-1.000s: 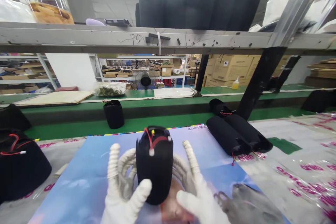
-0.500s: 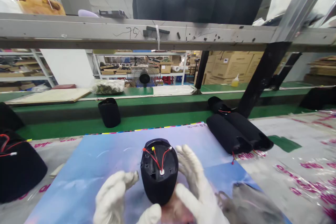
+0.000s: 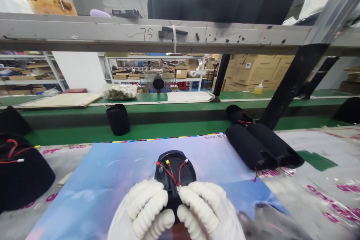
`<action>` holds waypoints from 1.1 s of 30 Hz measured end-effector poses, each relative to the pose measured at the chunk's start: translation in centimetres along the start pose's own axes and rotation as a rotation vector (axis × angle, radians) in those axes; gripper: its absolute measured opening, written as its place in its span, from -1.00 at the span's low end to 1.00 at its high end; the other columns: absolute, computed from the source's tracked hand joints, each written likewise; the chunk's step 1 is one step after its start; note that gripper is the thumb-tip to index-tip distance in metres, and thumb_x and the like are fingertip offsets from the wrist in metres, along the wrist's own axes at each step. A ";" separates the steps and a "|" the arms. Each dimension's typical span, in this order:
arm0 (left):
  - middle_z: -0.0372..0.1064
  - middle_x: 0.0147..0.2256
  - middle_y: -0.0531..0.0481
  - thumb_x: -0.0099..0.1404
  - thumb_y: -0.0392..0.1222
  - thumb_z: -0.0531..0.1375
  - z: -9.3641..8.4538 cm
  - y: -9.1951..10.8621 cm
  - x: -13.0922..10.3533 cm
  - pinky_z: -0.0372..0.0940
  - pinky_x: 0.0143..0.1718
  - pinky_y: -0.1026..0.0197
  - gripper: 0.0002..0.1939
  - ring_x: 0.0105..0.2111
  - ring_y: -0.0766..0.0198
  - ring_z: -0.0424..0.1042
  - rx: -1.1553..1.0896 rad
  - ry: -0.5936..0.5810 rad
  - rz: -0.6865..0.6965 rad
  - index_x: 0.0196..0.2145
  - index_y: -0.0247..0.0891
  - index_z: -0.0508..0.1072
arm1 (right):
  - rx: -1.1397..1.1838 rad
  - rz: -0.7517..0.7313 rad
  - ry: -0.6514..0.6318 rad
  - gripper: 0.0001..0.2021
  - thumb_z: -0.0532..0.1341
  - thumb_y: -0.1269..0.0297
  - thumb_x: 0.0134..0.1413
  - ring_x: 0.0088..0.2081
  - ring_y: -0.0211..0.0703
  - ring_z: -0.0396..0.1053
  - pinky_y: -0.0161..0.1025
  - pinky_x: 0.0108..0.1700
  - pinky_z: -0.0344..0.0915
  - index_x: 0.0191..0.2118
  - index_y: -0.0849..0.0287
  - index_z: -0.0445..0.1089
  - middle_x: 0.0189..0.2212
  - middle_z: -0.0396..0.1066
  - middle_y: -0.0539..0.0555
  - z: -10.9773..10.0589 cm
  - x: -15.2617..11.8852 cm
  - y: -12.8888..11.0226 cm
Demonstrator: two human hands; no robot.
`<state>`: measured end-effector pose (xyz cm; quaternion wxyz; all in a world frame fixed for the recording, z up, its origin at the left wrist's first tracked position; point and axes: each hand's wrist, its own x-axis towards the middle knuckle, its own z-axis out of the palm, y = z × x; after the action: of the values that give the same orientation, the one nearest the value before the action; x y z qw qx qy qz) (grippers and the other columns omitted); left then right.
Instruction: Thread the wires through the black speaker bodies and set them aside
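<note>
A black fabric-covered housing [image 3: 176, 163] stands on a blue printed sheet, its open face toward me. Inside it, thin red wires [image 3: 169, 172] with red, yellow and white plug ends fan out from one spot. My left hand [image 3: 146, 202], in a white glove, has its fingers curled over the near left of the housing. From the right, my right hand [image 3: 201, 204], gloved too, curls its fingers over the opposite side. Both sets of fingertips lie close together at the housing's lower face. The gloves hide its lower part.
More black fabric housings lie at the right [image 3: 253, 146], at the left [image 3: 24, 172] and on the green strip [image 3: 118, 119]. A grey cloth-like piece [image 3: 270, 221] rests at lower right. A metal shelf beam [image 3: 112, 30] spans above; a black slanted post [image 3: 295, 82] rises at right.
Both hands have closed from apart around the housing to curled fingers on its near side. The grey piece stays at lower right. The view has shifted slightly.
</note>
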<state>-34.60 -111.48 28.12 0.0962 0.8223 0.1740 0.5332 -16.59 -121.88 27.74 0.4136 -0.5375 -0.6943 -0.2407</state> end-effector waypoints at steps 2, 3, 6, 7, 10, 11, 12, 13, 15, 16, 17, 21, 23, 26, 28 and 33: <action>0.49 -0.52 0.05 0.42 -0.02 0.08 0.0 0.6 1.5 0.37 -0.46 0.28 -0.72 -0.52 0.32 0.48 0.057 -0.112 0.183 -0.40 -0.17 0.41 | 0.015 -0.042 -0.085 -0.78 0.20 0.35 0.19 -0.35 -0.09 0.50 -0.23 -0.39 0.41 -0.05 0.08 0.42 -0.31 0.55 0.11 -0.7 1.2 0.1; 0.43 -0.54 0.05 0.44 -0.05 0.03 0.0 0.8 2.3 0.32 -0.49 0.28 -0.70 -0.54 0.34 0.43 0.051 -0.162 0.235 -0.41 -0.20 0.36 | 0.039 -0.058 -0.127 -0.84 0.20 0.35 0.20 -0.39 -0.12 0.47 -0.24 -0.43 0.35 -0.11 0.09 0.42 -0.34 0.55 0.08 -1.0 1.8 0.2; 0.39 -0.51 0.05 0.46 -0.07 0.00 -0.2 0.8 4.0 0.25 -0.45 0.24 -0.74 -0.51 0.33 0.38 -0.060 -0.319 0.277 -0.36 -0.21 0.32 | 0.165 -0.109 -0.232 -0.96 0.19 0.33 0.22 -0.46 -0.20 0.38 -0.22 -0.46 0.22 -0.25 0.10 0.38 -0.43 0.51 -0.02 -1.5 3.8 0.4; 0.39 -0.50 0.07 0.45 -0.08 0.01 -0.3 0.7 4.4 0.23 -0.44 0.23 -0.76 -0.50 0.33 0.38 -0.095 -0.368 0.289 -0.34 -0.20 0.31 | 0.210 -0.128 -0.258 -0.95 0.19 0.32 0.22 -0.45 -0.22 0.37 -0.23 -0.44 0.21 -0.29 0.10 0.37 -0.44 0.50 -0.04 -1.6 4.4 0.4; 0.35 -0.52 0.17 0.37 -0.13 0.15 -0.9 0.2 4.7 0.20 -0.45 0.25 -0.82 -0.53 0.36 0.33 -0.145 -0.461 0.229 -0.39 -0.15 0.26 | 0.300 -0.113 -0.303 -0.91 0.19 0.36 0.22 -0.40 -0.26 0.37 -0.27 -0.35 0.24 -0.34 0.12 0.34 -0.44 0.47 -0.07 -2.1 5.6 0.4; 0.35 -0.50 0.18 0.33 -0.14 0.21 -1.1 -0.1 4.4 0.23 -0.43 0.26 -0.83 -0.51 0.36 0.34 -0.148 -0.453 0.147 -0.36 -0.14 0.26 | 0.320 -0.085 -0.317 -0.91 0.19 0.39 0.21 -0.38 -0.26 0.38 -0.27 -0.32 0.25 -0.34 0.12 0.34 -0.43 0.47 -0.07 -2.3 5.7 0.4; 0.36 -0.46 0.17 0.29 -0.13 0.26 -1.3 -0.3 3.9 0.28 -0.39 0.27 -0.83 -0.46 0.35 0.37 -0.159 -0.443 0.044 -0.30 -0.11 0.28 | 0.333 -0.049 -0.335 -0.92 0.19 0.42 0.20 -0.36 -0.25 0.38 -0.27 -0.27 0.26 -0.33 0.11 0.33 -0.41 0.47 -0.07 -2.5 5.7 0.3; 0.38 -0.39 0.14 0.26 -0.08 0.29 -1.5 -0.6 3.3 0.34 -0.32 0.28 -0.76 -0.40 0.33 0.41 -0.186 -0.424 -0.062 -0.21 -0.08 0.29 | 0.343 -0.013 -0.353 -0.90 0.20 0.45 0.17 -0.33 -0.23 0.39 -0.24 -0.20 0.28 -0.30 0.09 0.33 -0.38 0.47 -0.07 -2.7 5.6 0.2; 0.38 -0.25 0.07 0.20 0.08 0.31 -1.7 -1.1 1.8 0.41 -0.19 0.26 -0.51 -0.27 0.27 0.45 -0.293 -0.371 -0.228 0.00 -0.02 0.23 | 0.365 0.083 -0.363 -0.78 0.23 0.52 0.07 -0.26 -0.18 0.39 -0.19 -0.08 0.29 -0.22 0.06 0.32 -0.32 0.45 -0.06 -3.0 5.1 0.2; 0.38 -0.22 0.05 0.19 0.13 0.29 -1.6 -1.3 1.1 0.43 -0.15 0.24 -0.43 -0.25 0.26 0.46 -0.366 -0.325 -0.265 0.07 0.00 0.19 | 0.372 0.156 -0.361 -0.70 0.24 0.56 0.01 -0.24 -0.17 0.38 -0.18 -0.06 0.30 -0.18 0.03 0.30 -0.30 0.43 -0.06 -3.1 4.8 0.1; 0.38 -0.21 0.04 0.20 0.13 0.28 -1.5 -1.4 0.4 0.44 -0.13 0.24 -0.43 -0.25 0.27 0.46 -0.422 -0.270 -0.274 0.08 0.01 0.17 | 0.378 0.234 -0.355 -0.63 0.24 0.59 -0.03 -0.22 -0.17 0.38 -0.18 -0.06 0.31 -0.14 0.01 0.28 -0.28 0.41 -0.06 -3.2 4.4 0.1; 0.44 -0.22 0.01 0.27 -0.19 0.29 -0.4 -1.6 -0.6 0.42 -0.10 0.26 -0.61 -0.19 0.25 0.48 -0.333 -0.093 -0.033 0.02 -0.10 0.29 | 0.399 0.321 -0.405 -0.54 0.23 0.60 -0.05 -0.24 -0.18 0.38 -0.23 -0.17 0.38 -0.06 -0.02 0.22 -0.26 0.35 -0.03 -3.2 3.8 0.1; 0.45 -0.31 0.03 0.30 -0.18 0.26 -0.2 -1.3 0.1 0.41 -0.21 0.31 -0.73 -0.28 0.29 0.49 -0.257 -0.118 0.076 -0.07 -0.16 0.34 | 0.360 0.243 -0.410 -0.53 0.21 0.61 -0.05 -0.26 -0.14 0.38 -0.19 -0.18 0.39 -0.05 -0.01 0.22 -0.27 0.35 -0.01 -3.1 4.1 -0.1; 0.39 -0.46 0.10 0.38 -0.05 0.14 -0.6 -0.8 2.0 0.35 -0.44 0.35 -0.85 -0.49 0.37 0.42 -0.222 -0.237 0.117 -0.24 -0.17 0.33 | 0.424 0.175 -0.415 -0.56 0.23 0.62 -0.05 -0.23 -0.10 0.37 -0.15 -0.17 0.39 -0.10 -0.03 0.25 -0.24 0.37 0.01 -3.5 4.6 -0.3; 0.39 -0.48 0.10 0.39 -0.11 0.13 -1.0 -0.5 3.1 0.33 -0.44 0.33 -0.87 -0.51 0.37 0.41 -0.193 -0.290 0.160 -0.30 -0.18 0.30 | 0.642 0.224 -0.391 -0.58 0.26 0.58 -0.01 -0.20 -0.14 0.38 -0.18 -0.13 0.40 -0.13 -0.07 0.21 -0.20 0.37 -0.03 -3.9 4.7 -0.1; 0.43 -0.39 0.10 0.36 -0.23 0.16 -1.2 -0.7 3.8 0.31 -0.33 0.34 -0.94 -0.41 0.38 0.44 -0.236 -0.381 0.158 -0.26 -0.18 0.29 | 0.598 0.223 -0.311 -0.63 0.25 0.50 0.11 -0.19 -0.15 0.36 -0.18 -0.11 0.39 -0.05 -0.05 0.19 -0.23 0.34 0.00 -4.0 4.0 1.0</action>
<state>-34.41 -109.42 31.58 0.1807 0.9021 0.0242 0.3910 -14.68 -122.51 33.18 0.4659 -0.4954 -0.7257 0.1047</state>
